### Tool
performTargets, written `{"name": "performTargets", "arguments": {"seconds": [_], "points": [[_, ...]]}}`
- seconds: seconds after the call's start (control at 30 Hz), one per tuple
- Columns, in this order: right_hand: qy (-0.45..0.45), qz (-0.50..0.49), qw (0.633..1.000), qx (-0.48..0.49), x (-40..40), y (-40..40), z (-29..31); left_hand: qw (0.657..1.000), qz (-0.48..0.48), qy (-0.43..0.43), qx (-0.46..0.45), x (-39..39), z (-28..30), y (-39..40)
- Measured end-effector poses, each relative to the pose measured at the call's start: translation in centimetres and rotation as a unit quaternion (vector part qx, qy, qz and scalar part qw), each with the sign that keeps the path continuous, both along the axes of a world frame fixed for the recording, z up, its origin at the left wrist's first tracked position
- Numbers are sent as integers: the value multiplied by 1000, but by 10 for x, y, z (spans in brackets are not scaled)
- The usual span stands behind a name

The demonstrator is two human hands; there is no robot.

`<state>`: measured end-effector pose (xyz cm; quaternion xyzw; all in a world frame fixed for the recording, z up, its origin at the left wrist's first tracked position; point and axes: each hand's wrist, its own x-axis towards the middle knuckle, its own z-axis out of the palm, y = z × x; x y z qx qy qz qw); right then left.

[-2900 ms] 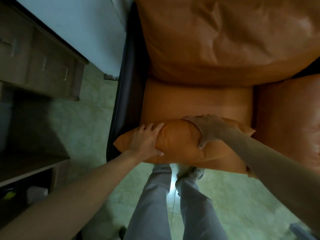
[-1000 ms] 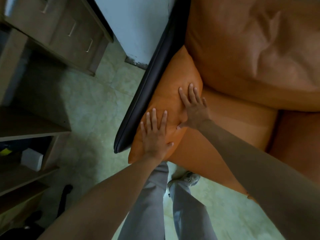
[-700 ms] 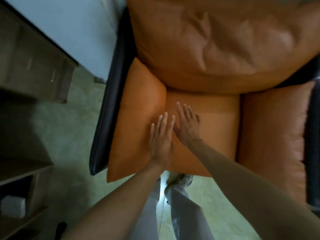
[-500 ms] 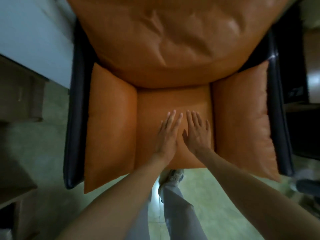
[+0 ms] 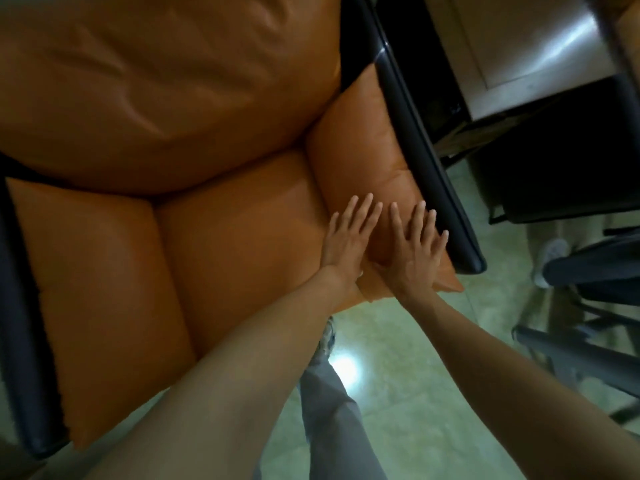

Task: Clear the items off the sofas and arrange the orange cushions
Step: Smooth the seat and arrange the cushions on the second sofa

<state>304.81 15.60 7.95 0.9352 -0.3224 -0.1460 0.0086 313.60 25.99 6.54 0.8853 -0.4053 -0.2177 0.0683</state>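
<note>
I look down on an orange leather armchair with a black frame. Its right side cushion [image 5: 360, 147] leans against the black right armrest [image 5: 419, 140]. My left hand [image 5: 349, 237] and my right hand [image 5: 415, 247] lie flat on this cushion's front part, fingers straight, side by side. The seat cushion [image 5: 239, 251] lies in the middle, the left side cushion [image 5: 97, 299] stands against the left armrest [image 5: 17, 313], and the large back cushion [image 5: 156, 88] fills the top.
A wooden side table [image 5: 526, 53] stands right of the armchair. Dark chair legs [image 5: 571, 348] and another person's white shoe [image 5: 550, 251] are on the pale green tiled floor [image 5: 408, 410] at the right. My grey trouser legs [image 5: 332, 410] stand at the chair's front.
Both hands moved from the seat cushion's middle to the right side cushion and now press on it. My view swung right, bringing the side table in.
</note>
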Motion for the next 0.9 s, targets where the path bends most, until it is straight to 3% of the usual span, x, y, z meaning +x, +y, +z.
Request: {"name": "performTargets", "arguments": {"seconds": [0.23, 0.43, 0.57, 0.8, 0.9], "points": [[27, 67, 997, -23, -4, -36, -23, 998, -9, -10, 65, 1, -23, -54], [-2, 63, 998, 21, -5, -36, -19, 998, -35, 8, 51, 6, -16, -41], [-32, 100, 994, 28, 12, -31, -5, 996, -70, -37, 49, 34, -6, -18], [-73, 167, 982, 48, 110, 15, 17, 987, 123, -61, 82, 112, 22, 52], [-72, 209, 975, 30, 158, 43, 28, 980, 142, -86, 113, 142, 31, 95]]}}
